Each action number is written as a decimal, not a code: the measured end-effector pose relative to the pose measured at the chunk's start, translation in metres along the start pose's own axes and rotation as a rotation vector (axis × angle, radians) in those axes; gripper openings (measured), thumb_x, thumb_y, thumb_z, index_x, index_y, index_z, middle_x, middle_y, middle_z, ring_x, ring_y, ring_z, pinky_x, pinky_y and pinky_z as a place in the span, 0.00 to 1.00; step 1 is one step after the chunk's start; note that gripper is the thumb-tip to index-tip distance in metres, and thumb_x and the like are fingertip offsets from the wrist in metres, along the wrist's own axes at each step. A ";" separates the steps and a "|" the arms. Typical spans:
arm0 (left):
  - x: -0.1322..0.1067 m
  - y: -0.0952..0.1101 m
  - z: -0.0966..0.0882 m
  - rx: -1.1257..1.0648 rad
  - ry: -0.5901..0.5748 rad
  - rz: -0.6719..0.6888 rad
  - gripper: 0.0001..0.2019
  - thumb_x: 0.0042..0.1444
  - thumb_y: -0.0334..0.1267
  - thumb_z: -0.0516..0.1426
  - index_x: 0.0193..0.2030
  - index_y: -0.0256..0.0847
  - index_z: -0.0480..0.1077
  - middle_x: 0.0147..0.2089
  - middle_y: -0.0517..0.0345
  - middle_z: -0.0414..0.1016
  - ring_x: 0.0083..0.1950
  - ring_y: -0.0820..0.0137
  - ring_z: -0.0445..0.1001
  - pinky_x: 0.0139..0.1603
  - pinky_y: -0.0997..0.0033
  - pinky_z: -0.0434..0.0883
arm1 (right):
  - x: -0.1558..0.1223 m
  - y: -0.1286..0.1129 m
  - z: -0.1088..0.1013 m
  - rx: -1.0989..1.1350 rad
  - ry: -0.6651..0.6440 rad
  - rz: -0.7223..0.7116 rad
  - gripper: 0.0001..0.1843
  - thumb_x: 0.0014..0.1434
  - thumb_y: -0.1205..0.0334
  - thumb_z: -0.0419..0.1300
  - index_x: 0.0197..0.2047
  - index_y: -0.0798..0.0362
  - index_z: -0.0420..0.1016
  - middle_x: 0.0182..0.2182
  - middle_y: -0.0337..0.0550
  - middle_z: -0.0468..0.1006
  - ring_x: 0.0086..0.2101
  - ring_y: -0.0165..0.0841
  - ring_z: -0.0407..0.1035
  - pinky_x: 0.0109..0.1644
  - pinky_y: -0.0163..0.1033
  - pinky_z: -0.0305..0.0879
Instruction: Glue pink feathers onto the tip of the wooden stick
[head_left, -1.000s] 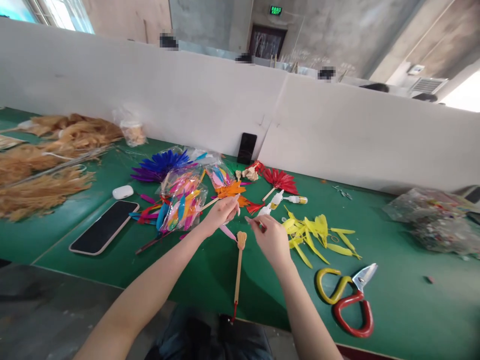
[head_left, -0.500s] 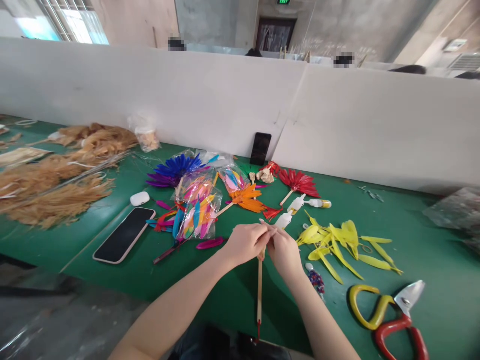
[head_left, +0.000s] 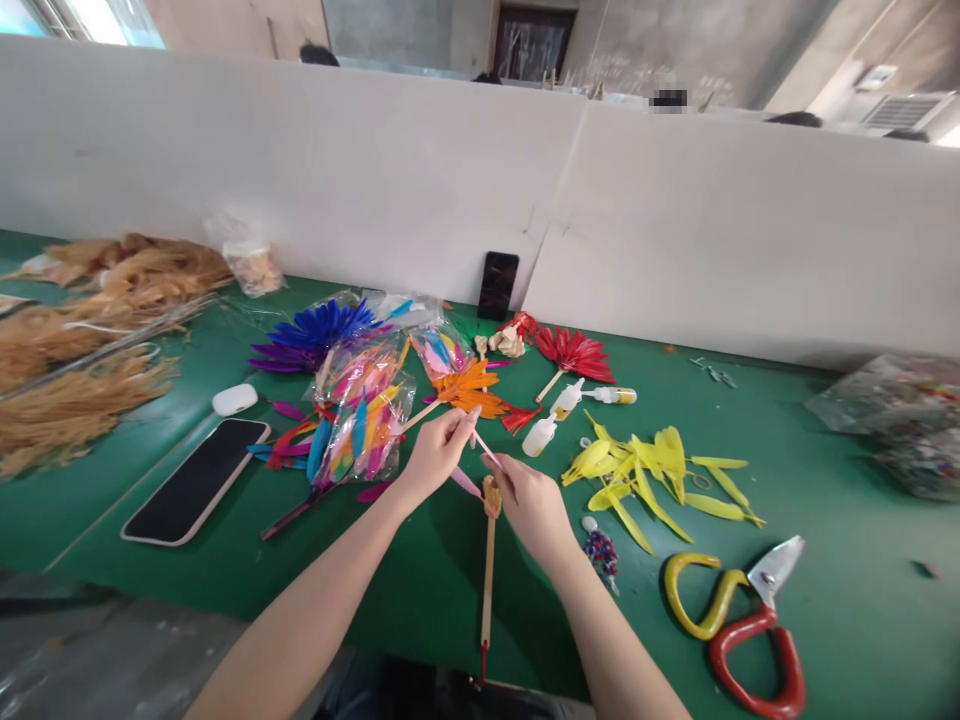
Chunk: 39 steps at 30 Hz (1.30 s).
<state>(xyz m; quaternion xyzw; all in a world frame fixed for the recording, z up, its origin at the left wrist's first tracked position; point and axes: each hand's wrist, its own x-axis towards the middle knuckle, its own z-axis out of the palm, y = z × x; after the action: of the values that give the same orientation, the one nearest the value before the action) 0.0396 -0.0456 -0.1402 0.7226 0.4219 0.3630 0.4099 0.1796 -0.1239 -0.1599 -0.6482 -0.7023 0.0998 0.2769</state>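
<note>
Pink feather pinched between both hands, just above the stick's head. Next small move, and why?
Probably ease the pink feather down onto the wooden stick: left hand and right hand pinch its ends, and its lower end sits just beside the stick's head.

Single head view; looks forward-down, close over green table (head_left: 825, 600); far background probably distorted

Phone (head_left: 195, 482) left; yellow feathers (head_left: 660, 462), scissors (head_left: 750, 620) right; glue bottles (head_left: 541, 433) between.

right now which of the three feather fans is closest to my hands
The orange feather fan, just beyond the left hand; the red feather fan and the blue-purple feather fan lie farther back.
</note>
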 end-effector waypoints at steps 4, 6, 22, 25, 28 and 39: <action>-0.001 -0.001 0.005 -0.119 -0.107 -0.135 0.21 0.58 0.54 0.47 0.23 0.41 0.56 0.17 0.67 0.51 0.19 0.77 0.53 0.20 0.76 0.53 | 0.000 -0.001 0.002 0.002 -0.010 0.006 0.16 0.63 0.65 0.45 0.36 0.51 0.74 0.23 0.39 0.76 0.23 0.30 0.70 0.25 0.30 0.57; -0.001 -0.002 0.006 -0.170 -0.153 -0.167 0.19 0.55 0.54 0.52 0.24 0.41 0.58 0.17 0.68 0.51 0.18 0.77 0.53 0.18 0.78 0.52 | 0.000 -0.002 0.000 0.007 -0.006 0.012 0.16 0.62 0.66 0.45 0.35 0.52 0.74 0.23 0.39 0.75 0.22 0.30 0.69 0.24 0.30 0.57; 0.011 -0.015 -0.017 -0.095 -0.128 -0.112 0.14 0.52 0.49 0.57 0.28 0.40 0.65 0.22 0.63 0.68 0.23 0.72 0.69 0.25 0.75 0.63 | 0.005 0.006 -0.015 0.131 0.058 0.135 0.17 0.64 0.59 0.46 0.40 0.50 0.77 0.24 0.40 0.79 0.24 0.31 0.72 0.28 0.31 0.62; 0.012 -0.018 -0.015 0.042 -0.141 -0.080 0.14 0.53 0.50 0.55 0.34 0.40 0.69 0.26 0.61 0.70 0.27 0.71 0.70 0.27 0.75 0.63 | 0.002 0.008 -0.020 0.158 0.100 0.162 0.19 0.65 0.57 0.45 0.37 0.52 0.77 0.22 0.39 0.77 0.21 0.29 0.69 0.27 0.30 0.62; 0.013 -0.020 -0.013 0.111 -0.127 0.001 0.15 0.53 0.50 0.55 0.34 0.40 0.71 0.33 0.58 0.72 0.33 0.70 0.69 0.32 0.73 0.64 | -0.014 0.004 -0.021 0.174 0.172 0.197 0.20 0.65 0.56 0.43 0.41 0.53 0.75 0.26 0.42 0.78 0.24 0.30 0.70 0.27 0.31 0.62; 0.015 -0.035 0.002 0.170 -0.259 0.072 0.15 0.54 0.50 0.55 0.33 0.40 0.72 0.30 0.60 0.71 0.34 0.69 0.65 0.33 0.73 0.60 | -0.089 -0.023 0.018 0.172 0.174 0.263 0.33 0.55 0.49 0.59 0.62 0.47 0.55 0.57 0.53 0.58 0.57 0.45 0.57 0.56 0.53 0.62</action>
<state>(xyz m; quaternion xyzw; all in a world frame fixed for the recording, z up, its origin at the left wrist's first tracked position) 0.0356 -0.0220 -0.1701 0.8102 0.3686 0.2440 0.3849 0.1512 -0.2088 -0.1859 -0.7147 -0.5737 0.1383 0.3755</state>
